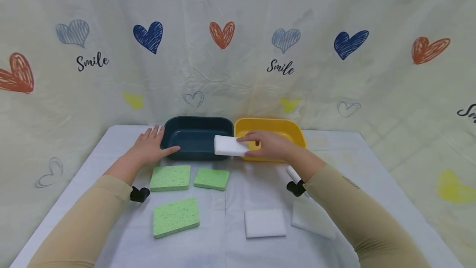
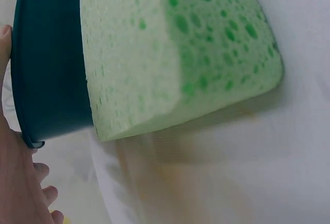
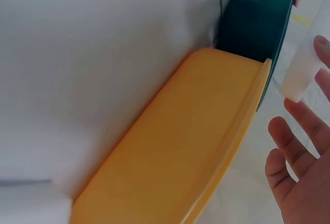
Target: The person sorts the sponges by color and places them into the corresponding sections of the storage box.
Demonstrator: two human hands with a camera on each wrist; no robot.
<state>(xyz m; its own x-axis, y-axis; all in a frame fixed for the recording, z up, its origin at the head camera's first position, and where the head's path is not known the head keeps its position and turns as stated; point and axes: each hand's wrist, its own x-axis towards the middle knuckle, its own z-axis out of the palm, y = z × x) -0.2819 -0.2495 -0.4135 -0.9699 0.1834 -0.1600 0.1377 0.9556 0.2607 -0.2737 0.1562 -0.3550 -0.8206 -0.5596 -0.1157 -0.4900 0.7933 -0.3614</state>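
My right hand pinches a white foam sponge between thumb and fingers. The sponge hangs over the seam between the dark teal bin and the yellow bin. In the right wrist view, the other fingers of that hand stand apart from the sponge. My left hand rests at the left end of the teal bin, fingers straight and spread, thumb over the front rim. A green sponge fills the left wrist view, in front of the teal bin's wall.
Three green sponges lie left of centre: one near the left hand, a smaller sponge and a nearer sponge. Flat white sponges lie at the right, one sponge partly behind the right sleeve. A heart-patterned curtain hangs behind the bins.
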